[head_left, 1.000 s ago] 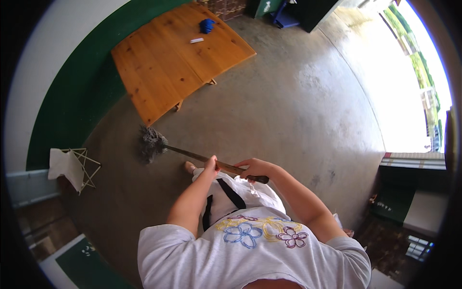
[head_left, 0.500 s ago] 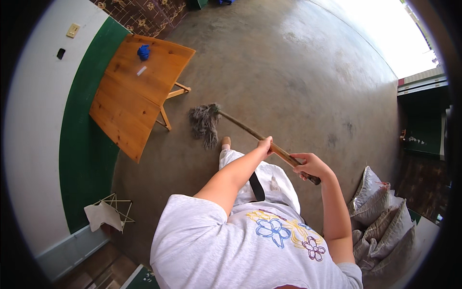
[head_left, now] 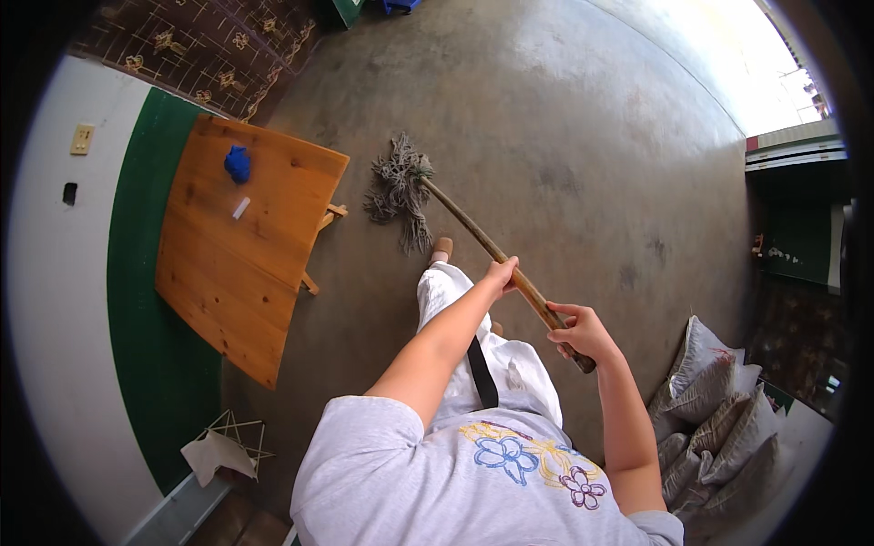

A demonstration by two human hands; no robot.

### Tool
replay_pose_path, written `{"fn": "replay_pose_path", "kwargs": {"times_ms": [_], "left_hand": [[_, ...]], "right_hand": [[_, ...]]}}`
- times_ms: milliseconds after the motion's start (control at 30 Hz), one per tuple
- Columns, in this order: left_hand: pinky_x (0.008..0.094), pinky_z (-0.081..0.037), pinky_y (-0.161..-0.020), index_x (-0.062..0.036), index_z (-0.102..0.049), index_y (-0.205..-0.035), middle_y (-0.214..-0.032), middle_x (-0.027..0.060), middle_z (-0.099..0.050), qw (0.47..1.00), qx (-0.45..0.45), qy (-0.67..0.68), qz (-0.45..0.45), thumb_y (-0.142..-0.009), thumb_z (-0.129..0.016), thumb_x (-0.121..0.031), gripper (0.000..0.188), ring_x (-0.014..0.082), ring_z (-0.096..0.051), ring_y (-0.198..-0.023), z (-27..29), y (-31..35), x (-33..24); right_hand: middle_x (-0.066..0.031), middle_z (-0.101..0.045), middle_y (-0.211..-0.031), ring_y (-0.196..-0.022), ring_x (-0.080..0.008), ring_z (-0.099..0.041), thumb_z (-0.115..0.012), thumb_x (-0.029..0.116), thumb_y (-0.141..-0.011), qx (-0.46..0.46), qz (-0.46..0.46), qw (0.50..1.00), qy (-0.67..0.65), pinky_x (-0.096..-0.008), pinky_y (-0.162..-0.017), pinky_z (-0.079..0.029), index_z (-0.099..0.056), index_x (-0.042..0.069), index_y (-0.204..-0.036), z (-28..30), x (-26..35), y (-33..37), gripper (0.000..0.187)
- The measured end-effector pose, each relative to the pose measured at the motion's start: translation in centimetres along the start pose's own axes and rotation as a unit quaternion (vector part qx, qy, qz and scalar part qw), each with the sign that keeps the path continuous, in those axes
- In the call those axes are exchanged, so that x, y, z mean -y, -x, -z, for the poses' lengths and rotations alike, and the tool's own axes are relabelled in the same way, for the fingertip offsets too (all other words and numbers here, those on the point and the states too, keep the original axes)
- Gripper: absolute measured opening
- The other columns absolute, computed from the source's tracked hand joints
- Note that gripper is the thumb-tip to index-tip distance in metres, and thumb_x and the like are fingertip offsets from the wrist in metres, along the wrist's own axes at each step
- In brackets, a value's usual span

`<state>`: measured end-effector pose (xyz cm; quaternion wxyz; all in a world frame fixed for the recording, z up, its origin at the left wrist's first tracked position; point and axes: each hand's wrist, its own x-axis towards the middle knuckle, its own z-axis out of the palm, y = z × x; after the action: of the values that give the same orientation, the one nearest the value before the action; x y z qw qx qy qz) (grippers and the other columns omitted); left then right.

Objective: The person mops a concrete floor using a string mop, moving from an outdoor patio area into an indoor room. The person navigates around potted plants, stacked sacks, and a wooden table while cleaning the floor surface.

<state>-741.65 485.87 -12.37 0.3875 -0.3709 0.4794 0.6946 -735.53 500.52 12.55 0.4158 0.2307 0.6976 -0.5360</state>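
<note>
A string mop (head_left: 401,187) with a grey yarn head lies spread on the concrete floor, ahead of my forward foot. Its wooden handle (head_left: 466,221) slants back toward me, down to the right. Partway along the handle, my left hand (head_left: 501,276) is closed round it. Lower down, my right hand (head_left: 583,333) grips close to the dark end of the stick, which pokes out just beyond the fingers.
To the left stands a wooden table (head_left: 246,237) with a blue crumpled item (head_left: 238,164) and a small white strip (head_left: 241,207) on it. A folding stool (head_left: 218,455) sits by the green-and-white wall. Several stuffed sacks (head_left: 710,409) are piled at the right.
I have stepped forward, and the table now appears lower in view. The mop head has moved forward and slightly right over the floor. Both hands keep their hold on the handle.
</note>
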Motion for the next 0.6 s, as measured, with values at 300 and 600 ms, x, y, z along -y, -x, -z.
{"fn": "replay_pose_path", "kwargs": {"times_ms": [300, 600], "left_hand": [[0.0361, -0.056, -0.054, -0.0021, -0.05, -0.084, -0.072, 0.0101, -0.056, 0.998, -0.048, 0.035, -0.018, -0.072, -0.059, -0.023, 0.026, 0.0248, -0.063, -0.061, 10.7, -7.8, -17.1], [0.0349, -0.053, -0.051, 0.0036, -0.057, -0.088, -0.08, 0.0137, -0.062, 0.927, -0.303, -0.216, -0.04, -0.063, -0.062, -0.021, 0.035, 0.0245, -0.064, -0.068, 16.6, -13.9, -30.1]], "right_hand": [[-0.0046, -0.056, -0.063, -0.046, -0.0095, -0.052, -0.062, -0.003, -0.069, 0.01, 0.024, 0.999, 0.025, -0.0254, -0.042, -0.042, -0.052, 0.008, -0.125, -5.9, 13.4, -14.9, 0.058], [-0.009, -0.059, -0.074, -0.055, -0.0137, -0.055, -0.061, -0.005, -0.075, 0.119, -0.032, 0.917, -0.379, -0.0246, -0.048, -0.046, -0.037, 0.007, -0.135, -9.2, 17.8, -27.0, 0.066]]}}
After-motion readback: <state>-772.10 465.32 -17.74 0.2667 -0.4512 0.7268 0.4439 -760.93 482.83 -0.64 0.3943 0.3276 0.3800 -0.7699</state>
